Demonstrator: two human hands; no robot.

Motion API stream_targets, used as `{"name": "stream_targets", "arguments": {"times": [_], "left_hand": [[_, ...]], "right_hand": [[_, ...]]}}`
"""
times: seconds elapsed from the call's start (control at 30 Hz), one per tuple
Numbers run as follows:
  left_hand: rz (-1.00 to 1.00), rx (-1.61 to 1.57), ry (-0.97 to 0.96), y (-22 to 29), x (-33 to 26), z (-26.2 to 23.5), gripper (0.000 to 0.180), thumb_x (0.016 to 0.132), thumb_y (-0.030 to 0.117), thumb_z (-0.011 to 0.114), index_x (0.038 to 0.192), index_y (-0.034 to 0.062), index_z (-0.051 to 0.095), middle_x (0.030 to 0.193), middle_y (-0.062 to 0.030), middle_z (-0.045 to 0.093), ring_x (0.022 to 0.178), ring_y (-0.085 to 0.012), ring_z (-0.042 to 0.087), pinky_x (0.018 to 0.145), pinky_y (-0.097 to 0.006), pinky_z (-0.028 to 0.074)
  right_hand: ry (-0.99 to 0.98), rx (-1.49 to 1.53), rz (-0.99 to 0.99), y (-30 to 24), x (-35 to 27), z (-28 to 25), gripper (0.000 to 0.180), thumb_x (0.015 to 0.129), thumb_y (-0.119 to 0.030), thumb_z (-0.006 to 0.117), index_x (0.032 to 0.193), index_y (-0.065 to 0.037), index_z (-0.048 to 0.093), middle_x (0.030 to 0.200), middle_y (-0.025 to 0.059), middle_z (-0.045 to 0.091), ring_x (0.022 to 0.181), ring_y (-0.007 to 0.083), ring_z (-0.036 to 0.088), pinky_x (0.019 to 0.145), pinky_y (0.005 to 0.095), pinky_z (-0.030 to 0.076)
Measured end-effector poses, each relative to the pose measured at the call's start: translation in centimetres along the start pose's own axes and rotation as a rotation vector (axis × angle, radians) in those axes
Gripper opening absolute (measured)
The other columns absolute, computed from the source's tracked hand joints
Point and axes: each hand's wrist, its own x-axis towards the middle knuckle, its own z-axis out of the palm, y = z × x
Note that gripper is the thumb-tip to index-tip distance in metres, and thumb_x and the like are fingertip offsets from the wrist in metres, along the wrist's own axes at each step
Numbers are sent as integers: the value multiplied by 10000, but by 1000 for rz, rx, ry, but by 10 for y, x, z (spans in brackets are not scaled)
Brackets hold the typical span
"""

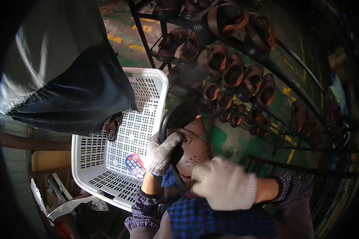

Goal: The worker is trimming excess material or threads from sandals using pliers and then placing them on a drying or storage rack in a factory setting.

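Note:
My left hand (161,153), in a grey knit glove, grips the upper edge of a brown perforated clog shoe (192,151) with a black sole rim. My right hand (223,183), in a white knit glove, is closed over the shoe's lower end near my chest. The shoe is held upright between both hands, just right of a white plastic basket (87,155). One brown shoe (113,126) lies inside the basket near its far wall, partly hidden by a dark cloth.
A black metal rack (147,47) behind holds several brown sandals (231,75) on its rods. A grey and dark cloth (64,79) hangs at upper left over the basket. Cardboard and paper scraps (64,199) lie at lower left on the green floor.

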Motion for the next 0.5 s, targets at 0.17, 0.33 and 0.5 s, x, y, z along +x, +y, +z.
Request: {"name": "stream_targets", "arguments": {"times": [0.17,0.33,0.5], "left_hand": [[312,-249,2,-9,12,-9,252,866,213,643,1002,0,638,868,-42,634,773,-124,582,693,-264,467],[176,-394,75,-3,23,3,424,945,357,560,1175,1,572,1064,-112,631,976,-201,610,873,-340,492],[167,-535,-216,2,7,6,861,940,660,278,1444,-38,266,1440,-255,368,1322,-370,386,1117,-475,286]], "right_hand": [[209,300,528,60,-25,-4,638,743,-212,711,1316,-25,503,1230,204,509,1070,353,575,941,404,467],[378,691,489,72,-11,92,577,826,-238,678,1316,-30,456,1330,183,460,1153,330,529,980,387,455],[-361,3094,-68,101,-6,124,539,912,-310,605,1262,50,411,1048,195,548,930,318,599,746,419,574]]}}
